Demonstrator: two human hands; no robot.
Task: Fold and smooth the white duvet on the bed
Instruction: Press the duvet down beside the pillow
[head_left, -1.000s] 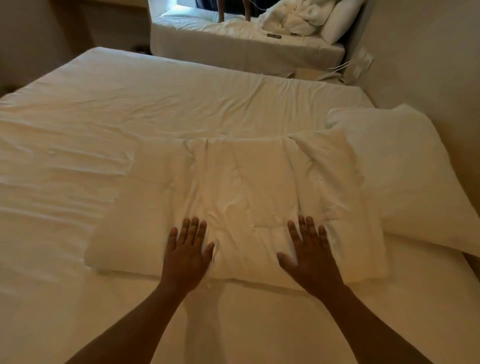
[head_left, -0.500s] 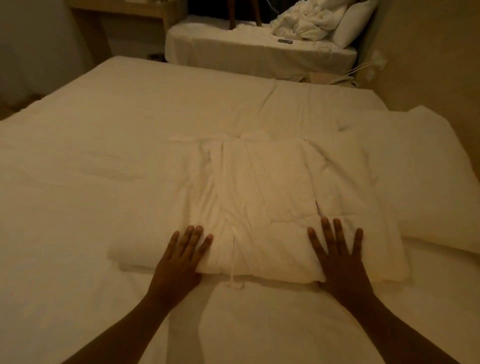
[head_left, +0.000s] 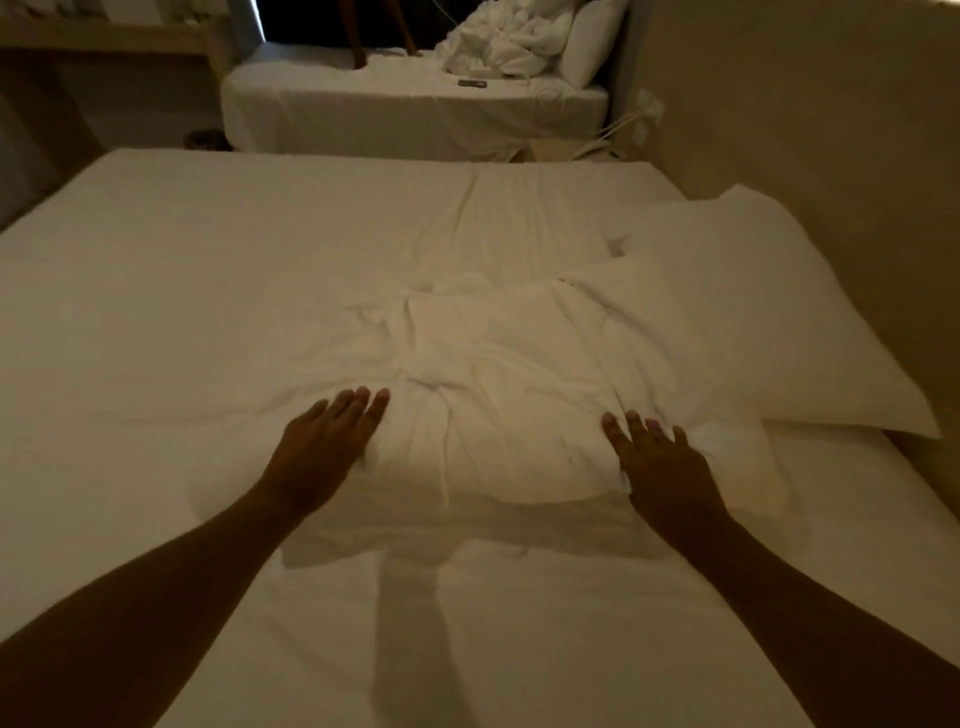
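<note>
The white duvet (head_left: 514, 395) lies folded into a thick rectangular bundle in the middle of the bed (head_left: 208, 291), its top layer creased and bunched toward the far side. My left hand (head_left: 324, 449) rests flat on the bundle's near left part, fingers spread and pointing away from me. My right hand (head_left: 662, 467) lies flat on its near right part, fingers apart. Neither hand grips the cloth. A thin tie string hangs from the near edge between my hands.
A white pillow (head_left: 779, 322) lies to the right of the duvet, against the wall (head_left: 831, 130). A second bed (head_left: 415, 114) with crumpled bedding and a pillow stands beyond. Cables hang by the wall at the far right.
Both hands slid outward and forward over the duvet; its top layer is now more bunched toward the far side. The view tilted up and the picture is darker.
</note>
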